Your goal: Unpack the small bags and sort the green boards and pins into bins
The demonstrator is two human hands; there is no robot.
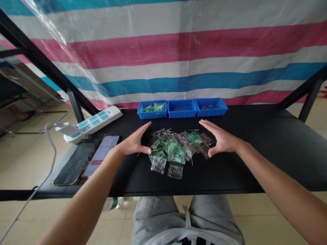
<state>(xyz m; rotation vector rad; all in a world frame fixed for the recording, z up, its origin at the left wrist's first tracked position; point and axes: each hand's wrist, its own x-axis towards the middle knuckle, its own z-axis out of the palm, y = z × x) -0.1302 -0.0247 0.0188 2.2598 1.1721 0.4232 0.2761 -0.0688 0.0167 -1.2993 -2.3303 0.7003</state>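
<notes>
Between my two hands lies a loose pile of small plastic bags on the black table. Several are green bags with pale pieces inside; others are clear bags holding brownish metal pins. At the pile's back edge, thin silvery pins lie scattered. My left hand is at the pile's left side, thumb and fingers apart, holding nothing. My right hand mirrors it at the right side, fingers spread and nothing in them.
Behind the pile stand three blue bins: the left bin contains green bags, the middle bin a few dark bits, the right bin thin pins. Leftward lie a white power strip with a plugged-in charger and two phones, one a lit phone.
</notes>
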